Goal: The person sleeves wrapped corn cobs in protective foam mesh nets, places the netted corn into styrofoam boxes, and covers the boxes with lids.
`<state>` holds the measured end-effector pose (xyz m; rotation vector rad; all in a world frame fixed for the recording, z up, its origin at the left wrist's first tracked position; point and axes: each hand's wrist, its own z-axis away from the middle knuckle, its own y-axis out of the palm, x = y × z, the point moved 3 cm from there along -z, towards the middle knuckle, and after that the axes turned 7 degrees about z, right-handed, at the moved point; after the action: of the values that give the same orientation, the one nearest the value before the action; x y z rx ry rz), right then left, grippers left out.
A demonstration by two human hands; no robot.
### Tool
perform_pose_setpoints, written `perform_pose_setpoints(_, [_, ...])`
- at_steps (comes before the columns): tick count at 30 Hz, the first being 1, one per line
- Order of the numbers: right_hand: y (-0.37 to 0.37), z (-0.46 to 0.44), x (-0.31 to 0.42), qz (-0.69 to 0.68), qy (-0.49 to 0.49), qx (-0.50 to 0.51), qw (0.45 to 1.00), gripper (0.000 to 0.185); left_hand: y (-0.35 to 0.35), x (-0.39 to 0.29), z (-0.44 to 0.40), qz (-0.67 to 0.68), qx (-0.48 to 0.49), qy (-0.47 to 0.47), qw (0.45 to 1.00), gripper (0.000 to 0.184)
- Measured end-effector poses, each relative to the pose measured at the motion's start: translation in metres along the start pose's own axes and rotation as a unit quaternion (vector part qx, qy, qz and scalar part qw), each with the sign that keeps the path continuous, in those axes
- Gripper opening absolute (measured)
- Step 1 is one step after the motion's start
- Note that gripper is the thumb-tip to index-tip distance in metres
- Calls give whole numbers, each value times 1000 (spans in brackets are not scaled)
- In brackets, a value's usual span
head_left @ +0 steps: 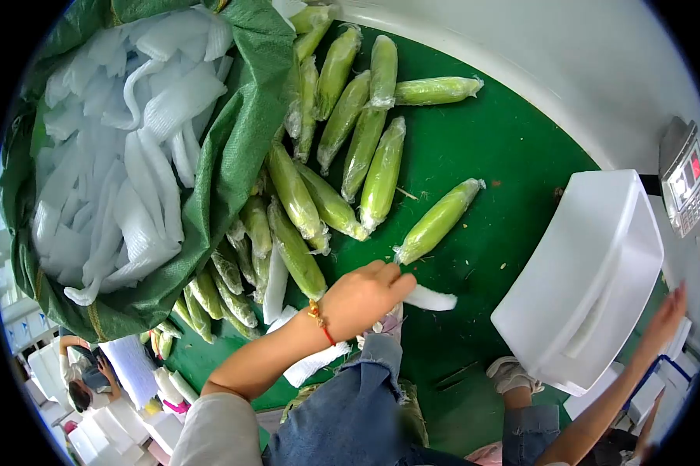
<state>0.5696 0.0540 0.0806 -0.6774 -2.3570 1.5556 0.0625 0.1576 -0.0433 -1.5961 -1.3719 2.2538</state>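
My left hand (pixel 369 293), with a red cord bracelet at the wrist, is closed above the green surface. A white foam strip (pixel 434 299) sticks out from under its curled fingers. Right at the knuckles is the end of a plastic-wrapped ear of corn (pixel 441 220) in its green husk. Far to the right, my right hand (pixel 664 317) is stretched out beside a white foam box (pixel 575 264), its fingers extended and nothing visible in them. More wrapped corn (pixel 385 175) lies in a pile beyond my left hand, with loose foam pieces (pixel 316 363) below the wrist.
A big green woven bag (pixel 249 101) full of white foam pieces (pixel 144 155) stands at the left. A digital scale (pixel 684 179) is at the far right. My jeans (pixel 342 404) and a shoe (pixel 513 376) show below. Another person (pixel 90 384) is at the lower left.
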Motion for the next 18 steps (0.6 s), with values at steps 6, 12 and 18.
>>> perform_pose_setpoints(6, [-38,94,254,-467,43,352,810,53,-46,-94,-36,140,-173,309,925,24])
perform_pose_setpoints(12, [-5,174,320,-633,159,377,657,57,7,-34,-5,372,-127,-88,915,36])
perform_pose_setpoints(18, [68,221,321,-638,213,587,450,49,47,15,9,372,-154,-112,909,14])
